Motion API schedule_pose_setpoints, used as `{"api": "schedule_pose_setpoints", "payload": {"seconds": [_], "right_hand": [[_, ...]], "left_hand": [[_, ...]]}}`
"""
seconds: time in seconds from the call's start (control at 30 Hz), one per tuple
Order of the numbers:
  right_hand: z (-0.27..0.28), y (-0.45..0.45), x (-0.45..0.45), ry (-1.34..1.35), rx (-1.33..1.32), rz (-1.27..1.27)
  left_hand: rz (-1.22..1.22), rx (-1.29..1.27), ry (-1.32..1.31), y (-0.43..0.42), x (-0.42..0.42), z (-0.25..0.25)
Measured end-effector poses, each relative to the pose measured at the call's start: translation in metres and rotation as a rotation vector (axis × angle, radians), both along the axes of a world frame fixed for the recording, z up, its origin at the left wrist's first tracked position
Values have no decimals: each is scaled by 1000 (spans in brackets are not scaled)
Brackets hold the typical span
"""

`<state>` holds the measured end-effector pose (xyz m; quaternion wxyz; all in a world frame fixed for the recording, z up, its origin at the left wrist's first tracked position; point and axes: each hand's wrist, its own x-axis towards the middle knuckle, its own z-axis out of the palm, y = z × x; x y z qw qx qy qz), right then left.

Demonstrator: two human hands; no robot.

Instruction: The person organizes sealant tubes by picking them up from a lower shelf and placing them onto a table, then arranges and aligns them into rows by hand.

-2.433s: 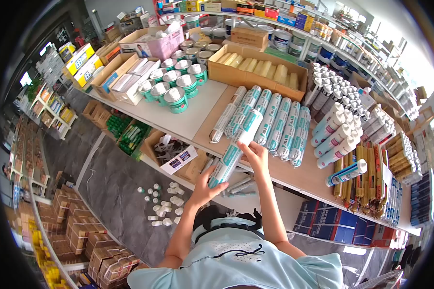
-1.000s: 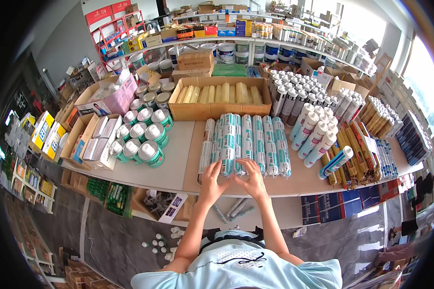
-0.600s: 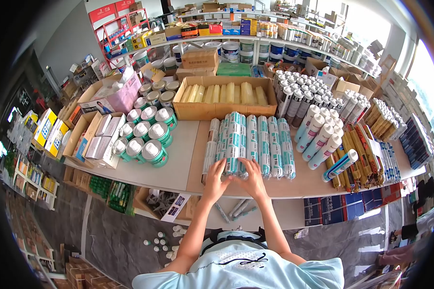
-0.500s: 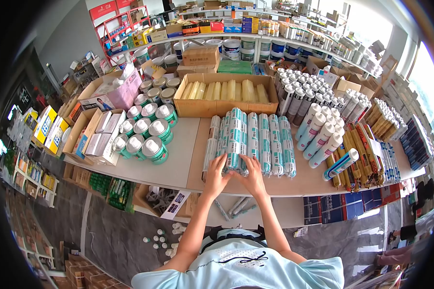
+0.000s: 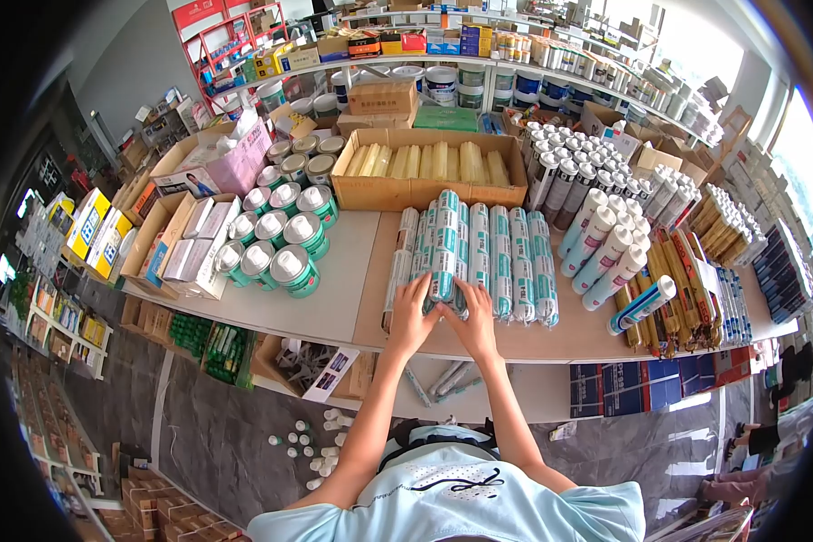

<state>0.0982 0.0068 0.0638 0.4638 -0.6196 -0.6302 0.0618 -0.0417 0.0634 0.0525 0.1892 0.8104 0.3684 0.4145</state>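
Observation:
A row of white-and-teal foil sausages of sealant [image 5: 499, 262] lies side by side on the table, long ends pointing away from me. One sealant sausage [image 5: 446, 239] rests on top of the others at the left of the row. At its near end, my left hand [image 5: 413, 318] presses in from the left, fingers bent along its side. My right hand [image 5: 472, 321] grips the same end from the right, the two thumbs close together in front. Part of the sausage's near end is hidden by my fingers.
Green-and-white cans [image 5: 291, 269] stand left of the sausages. Behind is a carton [image 5: 379, 190] of yellowish sticks. To the right are upright cartridges [image 5: 596, 257], a leaning blue-and-white tube [image 5: 641, 305] and gold packs [image 5: 673, 280]. Boxes [image 5: 623, 388] sit below the table.
Both hands have pushed slightly away from me, and the top sausage has slid a little farther back over the row. The camera view has shifted slightly.

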Motion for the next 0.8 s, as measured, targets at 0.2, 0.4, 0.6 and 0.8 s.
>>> {"api": "schedule_pose_setpoints", "payload": {"seconds": [0.2, 0.4, 0.6, 0.8], "right_hand": [[4, -6, -1, 12, 10, 7], [0, -26, 2, -13, 48, 28], [-3, -58, 0, 219, -51, 168], [-45, -90, 0, 308, -193, 365]], "left_hand": [[80, 68, 15, -6, 1, -10], [134, -2, 19, -34, 0, -17], [150, -15, -71, -79, -6, -17], [275, -95, -68, -135, -9, -34]]}}
